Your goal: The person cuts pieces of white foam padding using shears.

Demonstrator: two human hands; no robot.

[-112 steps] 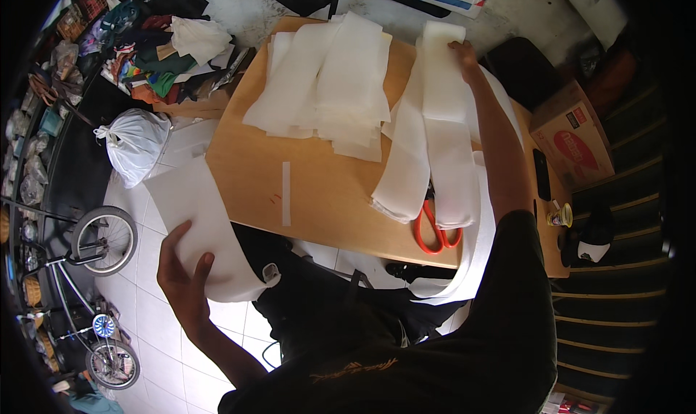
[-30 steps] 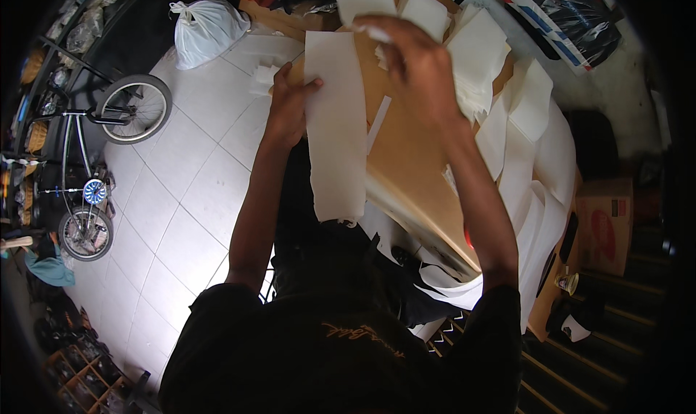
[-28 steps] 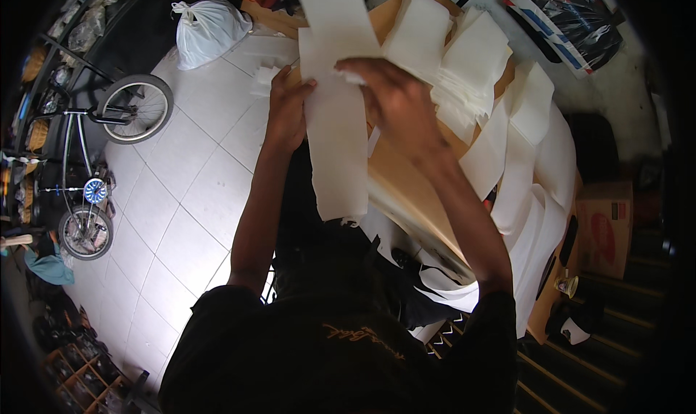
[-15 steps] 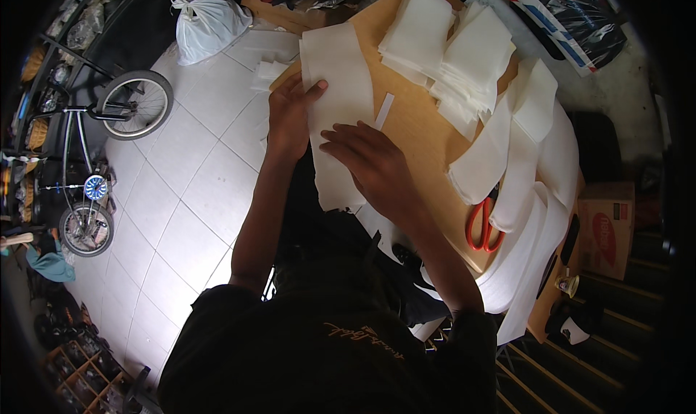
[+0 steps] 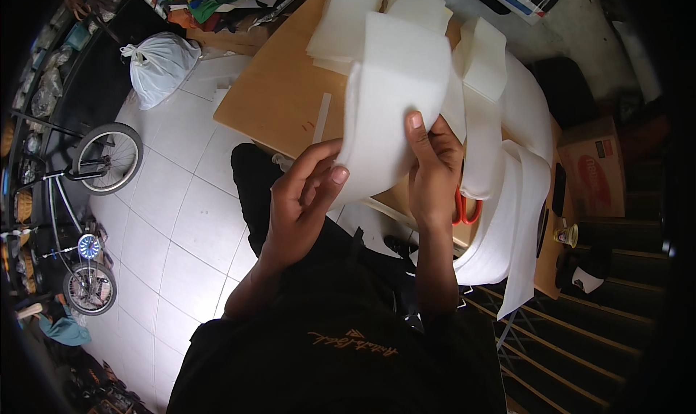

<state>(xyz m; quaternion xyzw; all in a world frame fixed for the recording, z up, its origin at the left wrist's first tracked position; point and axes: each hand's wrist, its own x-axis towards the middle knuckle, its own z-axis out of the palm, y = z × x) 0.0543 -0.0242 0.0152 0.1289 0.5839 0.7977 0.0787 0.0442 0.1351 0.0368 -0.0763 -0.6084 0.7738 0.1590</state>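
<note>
Between both hands I hold up a white, soft-looking sheet [image 5: 395,73], curved over and raised above the near edge of the table. My left hand [image 5: 308,193] pinches its lower left edge between thumb and fingers. On its right side, my right hand [image 5: 435,160] grips it, thumb on the near face and fingers behind. Along the left edge a second layer or fold shows. Stacks of similar white pieces [image 5: 344,22] lie behind it on the brown table [image 5: 268,88]. A thin white strip [image 5: 322,117] rests left of the sheet. Red-handled scissors [image 5: 471,209] lie partly covered beside my right wrist.
Long white strips [image 5: 525,167] hang over the table's right edge. A cardboard box [image 5: 593,167] and a small cup [image 5: 567,235] are farther right. On the left stand a bicycle [image 5: 72,196] and a tied white bag [image 5: 163,66] on the tiled floor [image 5: 181,211].
The sheet has been lifted and moved right, and it now bends. My right hand, earlier loose over it, now grips its right side; my left hand has moved lower. The view has shifted.
</note>
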